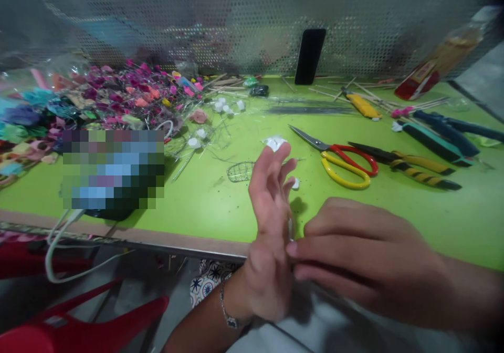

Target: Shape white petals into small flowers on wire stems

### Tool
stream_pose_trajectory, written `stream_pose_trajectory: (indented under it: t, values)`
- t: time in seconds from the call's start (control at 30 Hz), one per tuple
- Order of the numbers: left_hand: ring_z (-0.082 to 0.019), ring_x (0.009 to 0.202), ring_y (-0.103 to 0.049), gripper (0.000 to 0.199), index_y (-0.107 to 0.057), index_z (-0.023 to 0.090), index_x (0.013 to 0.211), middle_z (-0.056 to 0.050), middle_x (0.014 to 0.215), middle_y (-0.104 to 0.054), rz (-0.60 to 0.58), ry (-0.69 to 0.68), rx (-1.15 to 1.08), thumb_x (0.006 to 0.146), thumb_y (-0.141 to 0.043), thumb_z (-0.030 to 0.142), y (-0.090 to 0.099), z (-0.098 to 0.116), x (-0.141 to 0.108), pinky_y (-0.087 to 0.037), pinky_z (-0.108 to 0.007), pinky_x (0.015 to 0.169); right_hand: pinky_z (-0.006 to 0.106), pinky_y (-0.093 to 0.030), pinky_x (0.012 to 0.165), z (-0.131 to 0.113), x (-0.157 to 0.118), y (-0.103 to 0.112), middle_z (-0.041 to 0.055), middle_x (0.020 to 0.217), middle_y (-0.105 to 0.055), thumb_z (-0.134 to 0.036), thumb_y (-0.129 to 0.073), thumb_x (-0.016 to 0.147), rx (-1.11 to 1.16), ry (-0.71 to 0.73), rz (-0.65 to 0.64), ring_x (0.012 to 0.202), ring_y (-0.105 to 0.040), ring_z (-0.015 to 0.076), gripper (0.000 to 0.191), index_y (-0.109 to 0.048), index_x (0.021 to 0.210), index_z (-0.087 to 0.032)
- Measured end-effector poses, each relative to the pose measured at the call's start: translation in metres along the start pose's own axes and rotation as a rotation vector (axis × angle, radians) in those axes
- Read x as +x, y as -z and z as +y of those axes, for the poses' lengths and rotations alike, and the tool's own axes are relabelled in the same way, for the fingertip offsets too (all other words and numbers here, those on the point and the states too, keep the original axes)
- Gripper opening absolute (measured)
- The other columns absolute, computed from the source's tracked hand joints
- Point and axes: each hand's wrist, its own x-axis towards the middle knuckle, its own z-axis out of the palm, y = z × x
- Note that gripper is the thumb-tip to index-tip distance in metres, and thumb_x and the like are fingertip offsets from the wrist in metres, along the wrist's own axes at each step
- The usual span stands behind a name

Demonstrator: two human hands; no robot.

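Note:
My left hand (268, 227) stands upright with its fingers spread, and a bracelet circles its wrist. Against its thumb side, a small thin white piece (290, 229) shows between the hands. The fingertips of my right hand (366, 258) close on that piece, which is mostly hidden. Just beyond my left fingertips lies a tuft of white material (274, 143). A small wire mesh form (240, 172) rests on the green tabletop (208, 206) to the left of my left hand. Red-and-yellow-handled scissors (334, 158) lie open to the right of the tuft.
Pliers (409, 164) and teal-handled tools (437, 140) lie at right. A heap of colourful artificial flowers (126, 95) fills the left. A phone (310, 56) leans against a perforated metal screen (220, 22). Thin sticks and wires lie scattered. A red chair (79, 326) stands below the table edge.

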Motion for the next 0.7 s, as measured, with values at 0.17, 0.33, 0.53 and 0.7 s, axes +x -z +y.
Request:
stream_pose_trajectory:
  t: [0.17,0.33,0.53,0.7]
  values:
    - [-0.034,0.169,-0.027,0.077,-0.051,0.04,0.165,0.002,0.179,-0.041,-0.19,-0.022,0.075,0.097,-0.064,0.076,0.007,-0.005,0.0,-0.017,-0.049,0.14,0.025,-0.058,0.08,0.007,0.005,0.005,0.0061,0.097,-0.078,-0.02,-0.067,0.109,0.121,-0.025,-0.077,0.088,-0.072,0.014,0.015,-0.081,0.104,-0.015]
    - [-0.03,0.154,-0.052,0.071,-0.055,0.032,0.163,-0.005,0.159,-0.064,-0.195,0.295,-0.065,0.106,-0.051,0.073,0.004,-0.001,0.009,-0.034,-0.044,0.132,0.032,-0.06,0.087,0.019,0.011,0.011,0.0061,0.102,-0.077,-0.02,-0.079,0.101,0.206,-0.077,-0.08,0.096,-0.072,0.0173,0.005,-0.082,0.105,-0.02]
    - [-0.017,0.076,-0.068,0.059,-0.073,0.019,0.131,-0.003,0.082,-0.07,-0.105,0.759,-0.39,0.11,-0.041,0.063,0.007,0.008,0.024,-0.057,-0.028,0.079,0.034,-0.057,0.079,0.03,0.016,0.012,0.0053,0.094,-0.073,-0.014,-0.073,0.101,0.134,-0.082,-0.055,0.093,-0.07,0.0198,0.014,-0.084,0.1,-0.024]
    - [-0.022,0.081,-0.07,0.052,-0.072,0.015,0.103,-0.007,0.084,-0.069,-0.027,0.812,-0.365,0.108,-0.047,0.06,0.008,0.011,0.024,-0.056,-0.035,0.084,0.033,-0.058,0.085,0.038,0.016,0.018,0.0087,0.107,-0.079,-0.017,-0.071,0.104,0.084,0.041,-0.107,0.098,-0.073,0.0183,0.011,-0.081,0.108,-0.02]
